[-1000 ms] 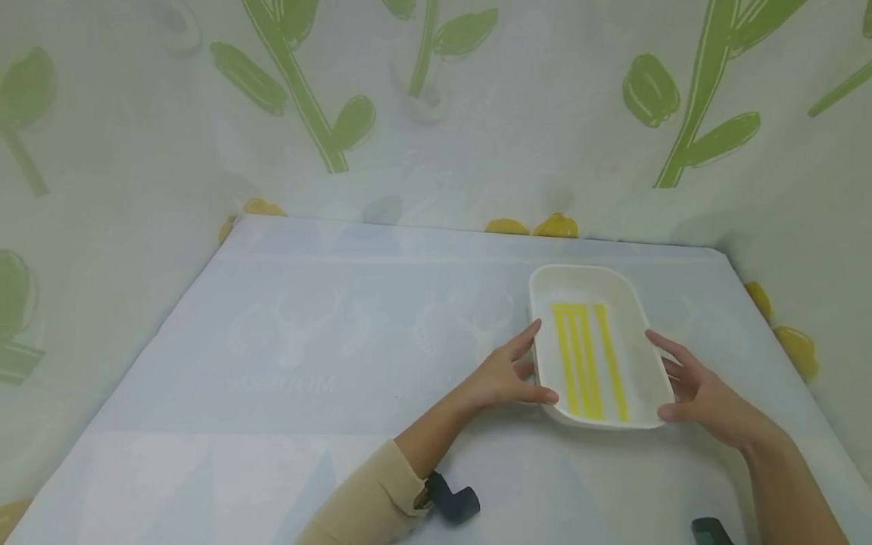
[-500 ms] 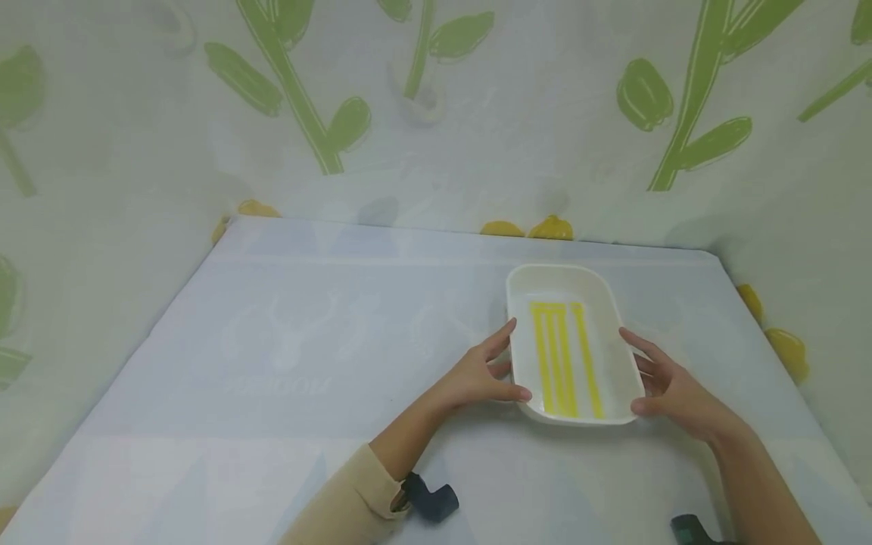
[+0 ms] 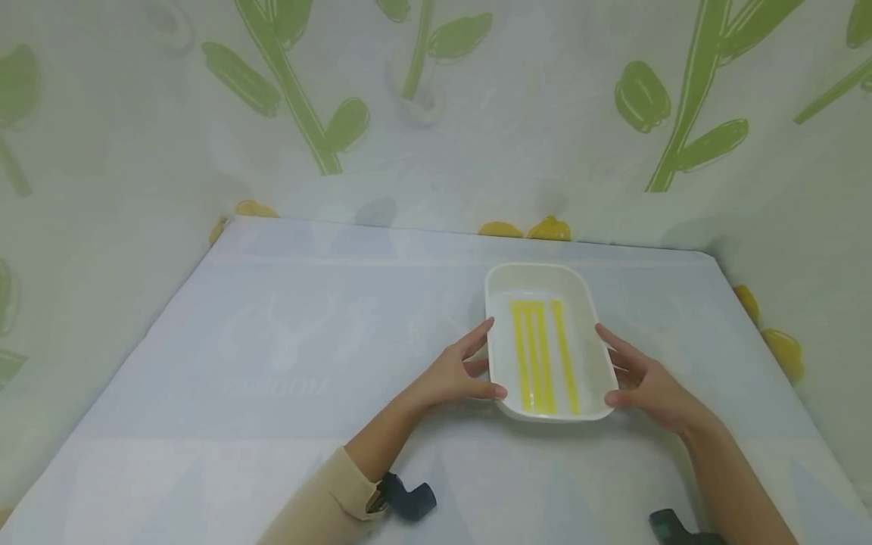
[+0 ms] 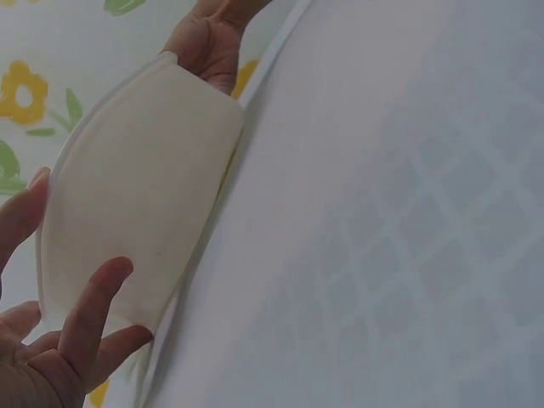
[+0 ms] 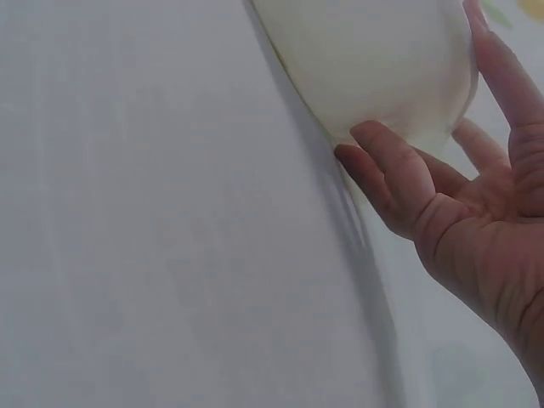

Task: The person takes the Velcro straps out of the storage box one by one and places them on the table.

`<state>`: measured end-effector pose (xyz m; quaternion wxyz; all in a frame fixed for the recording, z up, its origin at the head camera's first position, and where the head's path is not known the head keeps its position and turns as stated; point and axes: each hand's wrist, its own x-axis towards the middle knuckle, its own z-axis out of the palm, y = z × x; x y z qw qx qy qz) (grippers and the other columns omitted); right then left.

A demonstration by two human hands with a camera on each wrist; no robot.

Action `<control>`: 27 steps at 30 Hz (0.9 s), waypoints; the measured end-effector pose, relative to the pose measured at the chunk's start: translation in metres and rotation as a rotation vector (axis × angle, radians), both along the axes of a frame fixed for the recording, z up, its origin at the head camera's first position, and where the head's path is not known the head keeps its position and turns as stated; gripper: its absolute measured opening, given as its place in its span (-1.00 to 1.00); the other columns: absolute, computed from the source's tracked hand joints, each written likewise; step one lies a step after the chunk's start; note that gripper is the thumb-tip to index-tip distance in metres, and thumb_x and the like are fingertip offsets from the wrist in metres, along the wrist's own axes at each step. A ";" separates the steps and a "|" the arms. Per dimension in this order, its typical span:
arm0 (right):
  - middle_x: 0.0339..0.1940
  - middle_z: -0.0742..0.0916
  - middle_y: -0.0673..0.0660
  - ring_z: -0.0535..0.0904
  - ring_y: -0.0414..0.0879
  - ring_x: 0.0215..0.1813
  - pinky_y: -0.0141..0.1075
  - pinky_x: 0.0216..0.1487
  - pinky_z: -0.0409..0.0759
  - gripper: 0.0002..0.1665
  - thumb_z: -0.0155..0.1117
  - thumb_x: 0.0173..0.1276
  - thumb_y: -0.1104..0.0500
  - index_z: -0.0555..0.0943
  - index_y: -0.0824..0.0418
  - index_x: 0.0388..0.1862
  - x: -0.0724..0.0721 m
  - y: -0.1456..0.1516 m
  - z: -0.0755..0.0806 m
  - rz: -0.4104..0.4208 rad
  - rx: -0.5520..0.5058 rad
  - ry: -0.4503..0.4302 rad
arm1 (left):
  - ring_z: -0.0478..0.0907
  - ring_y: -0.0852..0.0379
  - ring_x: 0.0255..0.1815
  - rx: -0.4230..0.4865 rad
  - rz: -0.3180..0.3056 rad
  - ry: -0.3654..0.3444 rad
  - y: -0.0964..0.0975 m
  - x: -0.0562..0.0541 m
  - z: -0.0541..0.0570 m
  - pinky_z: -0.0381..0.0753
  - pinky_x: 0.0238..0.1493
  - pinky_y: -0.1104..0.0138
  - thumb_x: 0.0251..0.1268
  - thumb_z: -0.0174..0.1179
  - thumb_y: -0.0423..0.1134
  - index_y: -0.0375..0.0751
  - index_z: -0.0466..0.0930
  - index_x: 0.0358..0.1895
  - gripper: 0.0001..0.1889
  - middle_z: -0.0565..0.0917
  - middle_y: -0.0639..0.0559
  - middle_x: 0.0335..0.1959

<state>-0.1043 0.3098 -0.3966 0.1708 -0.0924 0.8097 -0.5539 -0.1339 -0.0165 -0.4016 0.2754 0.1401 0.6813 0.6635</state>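
A white rectangular tray (image 3: 591,356) with rounded corners lies right of centre in the head view, several yellow strips (image 3: 540,356) along its inner floor. My left hand (image 3: 455,374) grips its left side, thumb at the near left corner and index finger up along the rim. On the opposite side my right hand (image 3: 647,387) holds the tray in the same way, thumb on the near right corner. In the left wrist view the tray's outer wall (image 4: 144,187) shows, with fingers (image 4: 98,306) against it. The right wrist view shows fingertips (image 5: 374,140) under the tray's side.
A pale patterned cloth covers the table (image 3: 286,409). Behind it rises a wall (image 3: 504,121) with green leaf and yellow prints, and side walls stand left and right. A dark wrist mount (image 3: 409,499) sits on the left wrist, another dark mount (image 3: 674,526) near the right.
Both hands have moved the tray steadily leftward across the table, keeping the same hold on its sides. The head view has shifted slightly.
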 end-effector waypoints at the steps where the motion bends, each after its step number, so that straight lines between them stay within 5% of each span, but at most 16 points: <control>1: 0.46 0.14 0.45 0.41 -0.53 0.09 -0.49 -0.02 0.54 0.17 0.43 0.08 0.28 -0.04 -0.08 0.54 0.000 -0.002 0.000 0.002 -0.008 0.002 | 0.26 -0.16 0.38 0.005 -0.002 0.002 -0.002 0.000 0.000 0.52 0.13 0.17 -0.09 0.46 -0.39 0.21 -0.05 0.50 0.11 0.00 -0.04 0.53; 6: 0.47 0.16 0.41 0.45 -0.11 0.25 -0.47 -0.01 0.54 0.17 0.43 0.07 0.27 -0.04 -0.08 0.54 -0.003 -0.009 -0.002 -0.005 -0.001 -0.004 | 0.26 -0.19 0.38 0.003 -0.001 0.015 -0.009 0.000 0.001 0.51 0.15 0.16 -0.09 0.47 -0.38 0.19 -0.06 0.51 0.11 0.00 -0.02 0.53; 11: 0.48 0.15 0.39 0.24 0.40 0.35 -0.52 -0.01 0.51 0.20 0.46 0.06 0.24 -0.05 -0.08 0.54 -0.006 -0.016 -0.002 -0.022 0.007 -0.023 | 0.25 -0.17 0.39 0.005 0.002 0.005 -0.016 -0.001 0.001 0.51 0.14 0.16 -0.10 0.47 -0.37 0.19 -0.06 0.51 0.11 0.01 0.01 0.53; 27: 0.45 0.19 0.43 0.19 0.45 0.37 -0.42 -0.02 0.56 0.15 0.45 0.07 0.21 -0.01 -0.04 0.54 -0.009 -0.037 -0.004 -0.006 -0.066 -0.048 | 0.22 -0.22 0.39 -0.017 -0.014 0.010 -0.039 0.002 0.002 0.49 0.16 0.13 -0.08 0.47 -0.34 0.16 -0.12 0.52 0.13 -0.05 -0.02 0.54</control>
